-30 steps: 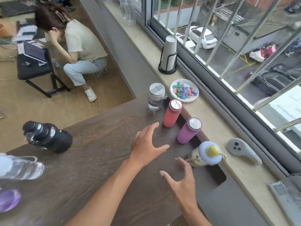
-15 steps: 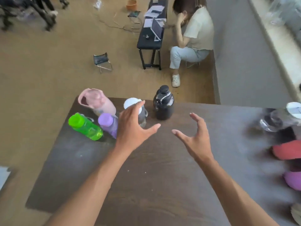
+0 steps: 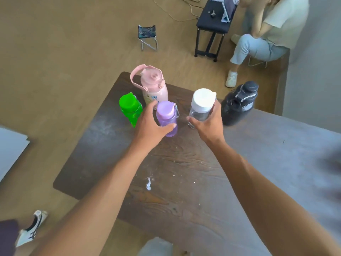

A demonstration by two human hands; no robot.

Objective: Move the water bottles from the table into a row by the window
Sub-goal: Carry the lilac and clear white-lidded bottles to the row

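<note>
Several bottles stand at the far corner of the dark wooden table [image 3: 184, 172]. My left hand [image 3: 151, 124] wraps around the purple bottle [image 3: 167, 115], thumb on its near side and fingers behind it. My right hand [image 3: 208, 124] grips the clear bottle with the white lid [image 3: 202, 104]. A green bottle [image 3: 130, 108] stands left of my left hand. Behind it is a pink jug with a strap handle [image 3: 153, 85]. To the right of my right hand stands a large black jug [image 3: 239, 102]. The window is out of view.
Past the table's far edge a person sits on a low stool [image 3: 267, 34] beside a black bench holding a tablet [image 3: 215, 23]. A small folding stool [image 3: 147, 36] stands on the brown floor. A shoe [image 3: 32, 230] shows at lower left. White specks mark the tabletop.
The view swung from the window row to the table's far corner. Both hands reached forward from open and closed around the purple bottle and the clear bottle.
</note>
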